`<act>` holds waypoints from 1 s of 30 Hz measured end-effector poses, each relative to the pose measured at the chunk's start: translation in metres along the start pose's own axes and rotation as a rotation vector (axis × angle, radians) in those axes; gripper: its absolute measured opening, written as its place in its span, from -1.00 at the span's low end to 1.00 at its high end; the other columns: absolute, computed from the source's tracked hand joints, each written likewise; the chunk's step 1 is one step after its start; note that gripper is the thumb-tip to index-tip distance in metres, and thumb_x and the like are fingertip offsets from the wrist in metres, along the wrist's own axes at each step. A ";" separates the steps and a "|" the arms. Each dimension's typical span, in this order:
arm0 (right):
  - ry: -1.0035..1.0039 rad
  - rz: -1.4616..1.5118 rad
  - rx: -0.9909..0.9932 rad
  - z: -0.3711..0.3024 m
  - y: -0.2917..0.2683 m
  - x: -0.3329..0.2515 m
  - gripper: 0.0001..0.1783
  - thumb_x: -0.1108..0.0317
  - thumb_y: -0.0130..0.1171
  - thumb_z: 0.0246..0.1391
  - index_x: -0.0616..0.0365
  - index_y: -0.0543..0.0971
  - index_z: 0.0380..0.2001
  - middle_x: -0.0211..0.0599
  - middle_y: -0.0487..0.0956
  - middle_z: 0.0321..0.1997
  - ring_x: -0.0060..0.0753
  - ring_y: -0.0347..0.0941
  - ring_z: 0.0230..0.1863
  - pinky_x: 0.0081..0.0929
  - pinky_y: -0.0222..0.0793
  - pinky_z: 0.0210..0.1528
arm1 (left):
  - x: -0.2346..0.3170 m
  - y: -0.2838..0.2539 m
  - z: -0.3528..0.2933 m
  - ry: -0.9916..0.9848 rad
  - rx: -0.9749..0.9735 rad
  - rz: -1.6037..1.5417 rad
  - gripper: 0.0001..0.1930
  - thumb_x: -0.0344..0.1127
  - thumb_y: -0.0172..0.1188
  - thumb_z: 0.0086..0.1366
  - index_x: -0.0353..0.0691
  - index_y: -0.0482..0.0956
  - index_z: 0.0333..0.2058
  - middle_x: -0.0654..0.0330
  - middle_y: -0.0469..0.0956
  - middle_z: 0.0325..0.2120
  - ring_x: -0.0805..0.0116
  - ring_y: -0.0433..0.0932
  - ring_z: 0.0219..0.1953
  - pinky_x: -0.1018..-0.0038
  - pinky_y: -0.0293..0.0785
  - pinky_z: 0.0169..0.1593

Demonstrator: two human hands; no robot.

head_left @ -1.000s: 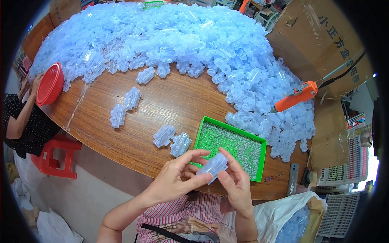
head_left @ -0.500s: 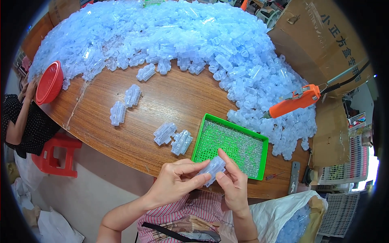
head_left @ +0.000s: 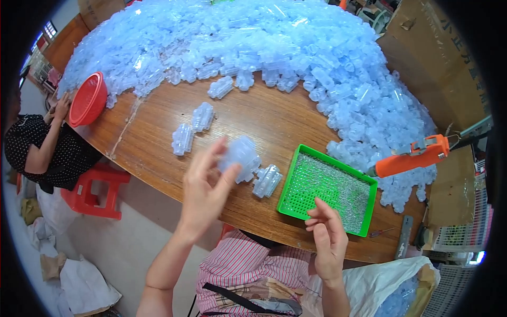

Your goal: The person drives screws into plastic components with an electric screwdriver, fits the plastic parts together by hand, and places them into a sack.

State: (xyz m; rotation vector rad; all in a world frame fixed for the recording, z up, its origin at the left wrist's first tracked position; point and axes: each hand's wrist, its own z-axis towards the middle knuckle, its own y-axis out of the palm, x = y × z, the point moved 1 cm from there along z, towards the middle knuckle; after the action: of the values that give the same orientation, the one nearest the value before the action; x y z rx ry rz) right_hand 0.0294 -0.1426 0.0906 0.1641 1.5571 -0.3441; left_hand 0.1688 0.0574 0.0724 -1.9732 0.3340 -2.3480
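My left hand [head_left: 203, 185] is raised over the table, thumb and fingers on either side of a clear ribbed plastic part [head_left: 242, 152]. Motion blurs both. Partly hidden below that part is another clear piece, and beside it lies a separate clear plastic piece [head_left: 267, 181]. My right hand [head_left: 328, 240] hovers at the near edge of a green tray [head_left: 288, 195], its fingers loosely curved and the thumb apart, with nothing held. Small silvery metal pieces, like screws, are scattered over the tray's floor.
A large heap of clear plastic parts [head_left: 227, 42] covers the table's far side. An orange electric screwdriver [head_left: 412, 158] hangs right of the tray. A red basket [head_left: 88, 100] stands left, near another person [head_left: 39, 150]. More clear parts fill a white sack [head_left: 364, 282] at lower right.
Both hands held the clear part together near the tray. Now my left hand has carried it left and forward, and my right hand has let go. The view has shifted somewhat.
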 end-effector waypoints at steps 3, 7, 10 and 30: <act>0.021 -0.158 -0.016 -0.001 0.003 0.002 -0.58 0.38 0.14 0.09 0.32 0.45 0.01 -0.18 0.48 -0.19 -0.47 0.38 -0.20 -0.53 0.34 -0.13 | -0.013 -0.014 0.017 0.037 0.034 0.425 -0.43 -0.46 0.22 0.18 -0.13 0.30 0.19 0.09 0.42 -0.07 0.31 0.50 -0.11 0.52 0.49 -0.14; -0.270 -0.633 -0.102 0.012 0.016 -0.006 -0.45 0.26 0.30 -0.09 0.21 0.47 0.01 -0.15 0.48 -0.05 -0.13 0.32 -0.07 -0.28 0.23 0.01 | -0.022 -0.014 0.021 0.063 -0.028 0.584 -0.44 -0.39 0.23 0.17 -0.12 0.33 0.17 0.04 0.40 -0.05 0.18 0.51 -0.12 0.45 0.48 -0.15; -0.393 -0.946 -0.124 0.030 0.037 -0.011 -0.24 0.10 0.36 -0.19 0.19 0.38 0.10 -0.18 0.35 0.16 -0.05 0.11 0.15 -0.10 -0.06 0.17 | -0.027 -0.015 0.017 0.084 -0.127 0.670 -0.52 -0.34 0.20 0.19 -0.22 0.36 0.10 -0.03 0.40 -0.08 0.02 0.45 -0.07 0.21 0.44 -0.09; -0.482 -0.788 -0.146 0.074 0.054 0.002 0.04 0.36 0.39 -0.36 0.16 0.13 0.27 -0.27 0.35 0.15 -0.12 0.11 0.18 -0.13 -0.10 0.21 | -0.037 -0.004 0.033 0.344 -0.258 0.493 -0.39 -0.47 0.31 -0.20 -0.11 0.39 -0.05 0.01 0.28 0.00 -0.03 0.27 0.09 0.18 0.24 0.15</act>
State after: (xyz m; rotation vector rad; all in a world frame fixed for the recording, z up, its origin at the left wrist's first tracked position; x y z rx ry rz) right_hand 0.1163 -0.1157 0.0836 -0.6258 1.1015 -0.8146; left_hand 0.2085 0.0641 0.0425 -1.3339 1.0521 -2.3717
